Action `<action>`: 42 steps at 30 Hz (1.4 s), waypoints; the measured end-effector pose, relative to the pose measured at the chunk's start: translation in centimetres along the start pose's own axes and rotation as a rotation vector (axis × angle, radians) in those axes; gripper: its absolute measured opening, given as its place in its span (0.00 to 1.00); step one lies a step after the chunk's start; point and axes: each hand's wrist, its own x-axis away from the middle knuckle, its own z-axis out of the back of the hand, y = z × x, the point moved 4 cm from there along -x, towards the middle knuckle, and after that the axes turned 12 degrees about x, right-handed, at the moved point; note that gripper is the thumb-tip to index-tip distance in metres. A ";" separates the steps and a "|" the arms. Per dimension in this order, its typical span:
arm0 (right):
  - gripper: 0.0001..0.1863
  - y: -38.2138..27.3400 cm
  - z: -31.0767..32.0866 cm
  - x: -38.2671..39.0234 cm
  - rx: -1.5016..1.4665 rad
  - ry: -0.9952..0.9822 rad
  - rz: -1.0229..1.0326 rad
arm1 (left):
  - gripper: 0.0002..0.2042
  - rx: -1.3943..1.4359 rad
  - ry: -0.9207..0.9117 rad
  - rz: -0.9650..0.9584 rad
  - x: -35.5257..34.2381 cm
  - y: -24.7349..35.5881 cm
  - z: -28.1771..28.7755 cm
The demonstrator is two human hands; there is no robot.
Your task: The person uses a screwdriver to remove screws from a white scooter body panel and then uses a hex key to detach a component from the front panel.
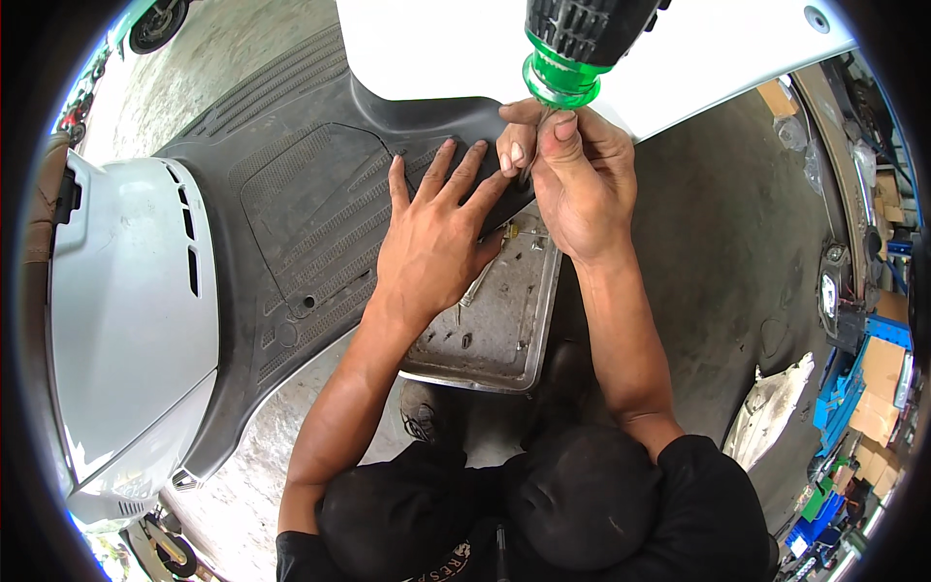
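My left hand lies flat, fingers spread, on the dark grey ribbed floorboard of a scooter, pressing near its right edge. My right hand grips the shaft of a screwdriver with a black and green handle, held upright. Its tip is hidden behind my fingers at the floorboard's edge, where the dark panel meets a white body panel. The thumb and fingertips of both hands almost touch there.
A metal tray with several small screws and a tool sits on the concrete floor under my arms. A white scooter body cover is at the left. A loose white panel, boxes and blue crates lie at the right.
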 end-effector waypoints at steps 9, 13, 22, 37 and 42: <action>0.38 -2.5 -1.2 -0.7 -0.063 -0.035 0.188 | 0.32 -0.002 0.003 -0.015 0.0 -0.1 0.0; 0.29 -2.9 -1.5 -1.5 0.062 -0.125 0.185 | 0.31 -0.005 0.011 -0.008 0.0 0.0 0.0; 0.31 -2.4 -1.8 -1.6 -0.067 0.020 0.113 | 0.32 -0.005 0.006 0.002 0.0 0.1 0.0; 0.18 -2.0 -1.4 -1.6 0.216 0.185 -0.146 | 0.32 -0.015 -0.004 0.017 0.0 0.0 0.0; 0.12 -1.5 -0.6 -2.0 0.010 0.061 -0.062 | 0.31 -0.020 0.013 -0.011 0.1 0.1 0.0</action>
